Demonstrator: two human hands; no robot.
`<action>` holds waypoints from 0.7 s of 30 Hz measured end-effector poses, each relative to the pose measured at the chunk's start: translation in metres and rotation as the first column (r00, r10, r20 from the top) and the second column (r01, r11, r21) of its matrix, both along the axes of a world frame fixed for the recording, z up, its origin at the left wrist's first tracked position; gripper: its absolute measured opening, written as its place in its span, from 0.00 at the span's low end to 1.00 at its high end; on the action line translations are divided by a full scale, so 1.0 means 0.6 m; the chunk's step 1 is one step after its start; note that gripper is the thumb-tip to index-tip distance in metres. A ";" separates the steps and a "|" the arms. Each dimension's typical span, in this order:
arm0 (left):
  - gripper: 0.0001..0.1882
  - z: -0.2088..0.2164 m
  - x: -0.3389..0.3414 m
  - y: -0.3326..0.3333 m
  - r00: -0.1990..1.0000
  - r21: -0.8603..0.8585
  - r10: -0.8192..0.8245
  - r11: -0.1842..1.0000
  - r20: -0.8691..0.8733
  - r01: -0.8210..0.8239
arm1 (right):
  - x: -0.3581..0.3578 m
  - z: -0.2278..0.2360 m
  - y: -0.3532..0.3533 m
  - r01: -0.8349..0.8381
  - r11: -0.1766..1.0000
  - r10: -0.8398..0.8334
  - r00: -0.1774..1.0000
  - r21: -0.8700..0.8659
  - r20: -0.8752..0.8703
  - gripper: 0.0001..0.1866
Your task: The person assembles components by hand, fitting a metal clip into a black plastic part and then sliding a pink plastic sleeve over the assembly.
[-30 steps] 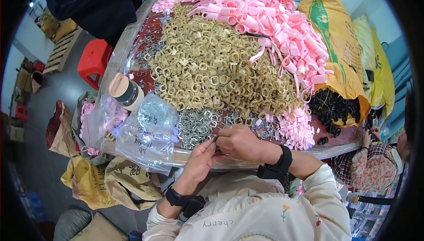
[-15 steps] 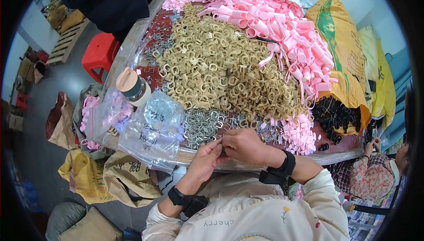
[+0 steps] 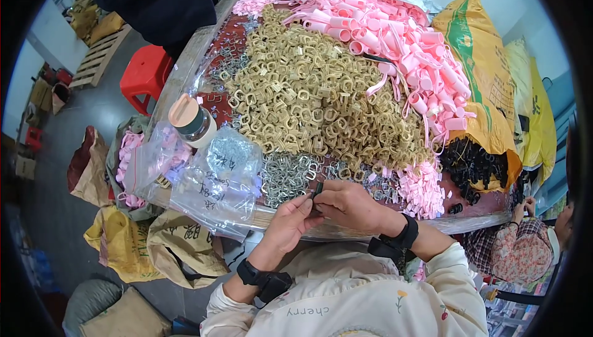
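My left hand (image 3: 289,221) and my right hand (image 3: 351,203) meet at the table's near edge, fingertips together. Pinched between them is a small black piece (image 3: 318,189); its top end sticks up, and the rest is hidden by my fingers. Just beyond my hands lie silver metal U-shaped clips (image 3: 285,179) in a loose heap. Past those spreads a big pile of tan plastic buckle frames (image 3: 290,84). Small pink pieces (image 3: 421,190) are heaped to the right of my right hand.
Pink tubes with straps (image 3: 401,40) fill the far right of the table. An orange sack (image 3: 479,59) spills black parts (image 3: 472,167). A lidded jar (image 3: 193,121) and a clear plastic bag (image 3: 213,189) stand left. A red stool (image 3: 143,77) and another person (image 3: 519,247) are nearby.
The black piece now shows above my fingertips, where my right hand covered it before. My right fingers have shifted slightly. The whole view has moved a little.
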State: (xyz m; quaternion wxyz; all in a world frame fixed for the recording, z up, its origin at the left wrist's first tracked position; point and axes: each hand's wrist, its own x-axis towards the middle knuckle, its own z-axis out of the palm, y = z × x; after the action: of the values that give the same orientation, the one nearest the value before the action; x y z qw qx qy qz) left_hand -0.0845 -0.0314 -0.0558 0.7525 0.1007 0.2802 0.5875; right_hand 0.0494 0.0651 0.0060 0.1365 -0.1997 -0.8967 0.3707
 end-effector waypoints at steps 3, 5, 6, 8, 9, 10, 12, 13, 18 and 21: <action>0.14 0.003 0.000 0.000 1.000 -0.008 -0.003 1.000 -0.009 0.003 | 0.007 -0.003 0.003 -0.065 0.994 0.067 0.998 0.082 -0.015 0.05; 0.14 0.004 -0.001 0.001 1.000 -0.012 -0.005 1.000 -0.015 0.005 | 0.011 0.001 0.002 -0.059 0.994 0.062 0.998 0.090 -0.030 0.05; 0.14 0.004 -0.001 0.002 1.000 -0.012 -0.002 1.000 0.006 0.002 | 0.014 0.003 0.000 -0.051 0.994 0.056 0.998 0.098 -0.041 0.06; 0.14 0.003 -0.002 0.002 0.999 -0.011 0.005 1.000 0.046 -0.005 | 0.019 0.002 -0.003 -0.042 0.994 0.048 0.997 0.105 -0.056 0.08; 0.14 0.005 -0.003 0.003 0.999 -0.012 0.004 1.000 0.044 -0.004 | 0.022 -0.002 -0.006 -0.011 0.993 0.022 0.996 0.118 -0.091 0.09; 0.14 0.008 -0.003 0.003 0.999 -0.014 0.013 1.000 0.043 -0.012 | 0.025 -0.005 -0.009 0.021 0.991 -0.004 0.992 0.130 -0.127 0.10; 0.14 0.012 -0.002 0.005 0.999 -0.017 0.026 1.000 0.042 -0.025 | 0.030 -0.013 -0.013 0.059 0.988 -0.036 0.986 0.140 -0.165 0.11; 0.14 0.012 -0.001 0.006 0.999 -0.018 0.022 1.000 0.039 -0.021 | 0.031 -0.017 -0.015 0.043 0.976 -0.006 0.985 0.211 -0.173 0.11; 0.15 0.004 0.004 0.003 0.979 -0.019 0.093 0.996 0.179 -0.091 | 0.029 -0.026 -0.018 -0.016 0.895 0.107 0.978 0.445 -0.179 0.13; 0.18 0.004 0.005 0.001 0.973 -0.002 0.086 0.996 0.214 -0.088 | 0.031 -0.031 -0.019 -0.021 0.866 0.125 0.976 0.499 -0.177 0.13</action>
State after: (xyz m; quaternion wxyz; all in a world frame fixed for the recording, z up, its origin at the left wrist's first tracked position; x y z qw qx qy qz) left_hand -0.0815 -0.0305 -0.0536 0.7515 0.0273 0.1994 0.6283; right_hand 0.0681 0.0539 -0.0125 0.2601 -0.0848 -0.9497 0.1523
